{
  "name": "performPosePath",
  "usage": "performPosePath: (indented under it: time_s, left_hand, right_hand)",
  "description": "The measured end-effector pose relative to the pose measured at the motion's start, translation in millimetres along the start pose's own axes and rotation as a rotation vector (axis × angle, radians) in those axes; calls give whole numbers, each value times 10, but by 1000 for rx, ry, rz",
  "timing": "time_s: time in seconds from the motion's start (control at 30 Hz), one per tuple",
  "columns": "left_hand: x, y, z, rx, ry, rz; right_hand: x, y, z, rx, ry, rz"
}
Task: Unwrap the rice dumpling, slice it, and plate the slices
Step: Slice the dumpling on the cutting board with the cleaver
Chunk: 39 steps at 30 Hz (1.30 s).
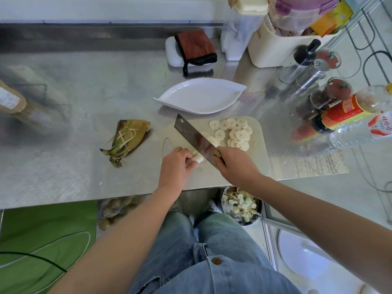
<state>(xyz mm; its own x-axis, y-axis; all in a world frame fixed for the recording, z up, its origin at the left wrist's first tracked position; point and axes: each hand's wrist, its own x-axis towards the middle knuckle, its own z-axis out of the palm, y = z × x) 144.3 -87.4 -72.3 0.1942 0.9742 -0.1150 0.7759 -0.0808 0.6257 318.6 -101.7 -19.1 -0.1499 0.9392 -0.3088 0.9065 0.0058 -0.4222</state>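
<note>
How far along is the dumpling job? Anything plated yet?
Done: unwrapped, and most of it lies as slices on the cutting board. In hand: left hand holds the last stub, right hand grips the cleaver against it. Left: the final cuts and all plating; the white plate holds nothing.

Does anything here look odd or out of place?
Yes: a metal pot down below the counter holds pale round slices like those on the cutting board, an odd spot for food. Otherwise orderly: the left hand holds the dumpling piece, and the right hand grips the cleaver.
</note>
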Motion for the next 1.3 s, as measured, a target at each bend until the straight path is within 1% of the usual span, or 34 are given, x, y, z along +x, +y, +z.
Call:
performPosePath:
  time_s: [0.33,0.5,0.83,1.0,1.3]
  left_hand:
    - [1,6,10,-8,6,-5]
    - [-17,13,6,-11,11,-13]
    - [-4,19,-6,-13,-5,-35]
    - [-2,20,-7,-12,-2,-46]
    - [9,21,7,-27,-9,-57]
  right_hand:
    - [1,-25,113,-39,-48,24]
    - [48,-32,244,-49,-104,44]
    - [8,-41,16,25,7,-7]
    - [-22,-45,-4,-35,-23,-30]
    - [-44,-66,28,-69,-46,-10]
